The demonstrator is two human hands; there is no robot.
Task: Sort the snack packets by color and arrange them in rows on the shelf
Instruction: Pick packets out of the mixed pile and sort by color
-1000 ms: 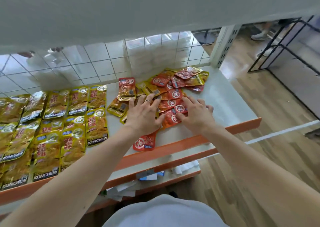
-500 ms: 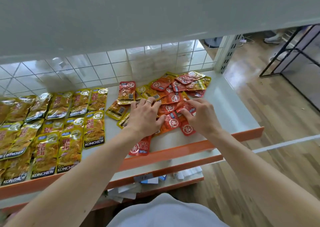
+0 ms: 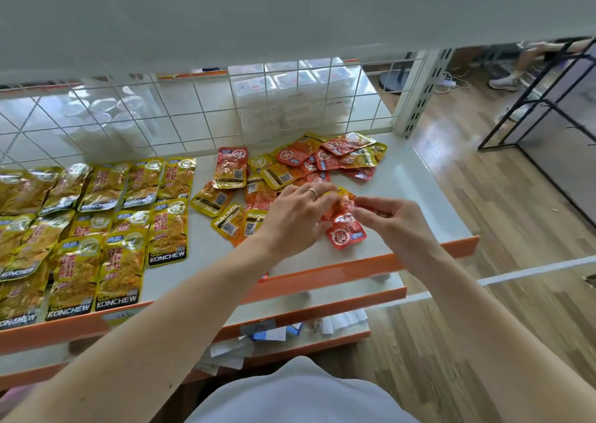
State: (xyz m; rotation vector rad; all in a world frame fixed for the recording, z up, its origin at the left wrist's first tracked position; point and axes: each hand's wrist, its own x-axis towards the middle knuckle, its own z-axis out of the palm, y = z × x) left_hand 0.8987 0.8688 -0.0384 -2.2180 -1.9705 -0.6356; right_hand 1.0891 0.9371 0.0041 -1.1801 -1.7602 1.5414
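A white shelf point(image 3: 403, 197) with an orange front lip is backed by a wire grid point(image 3: 193, 122). On its left part the yellow packets point(image 3: 106, 226) lie in neat overlapping rows. Further right sits a mixed pile point(image 3: 300, 168) of red and yellow ones. In front of that pile both hands meet close together: the left hand point(image 3: 298, 218), a ring point(image 3: 312, 192) on one finger, and the right hand point(image 3: 392, 221) both pinch a few red packets point(image 3: 344, 229) just above the shelf.

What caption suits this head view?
Left hand and right hand pinch red packets at the mixed pile; yellow packets lie in rows on the shelf.
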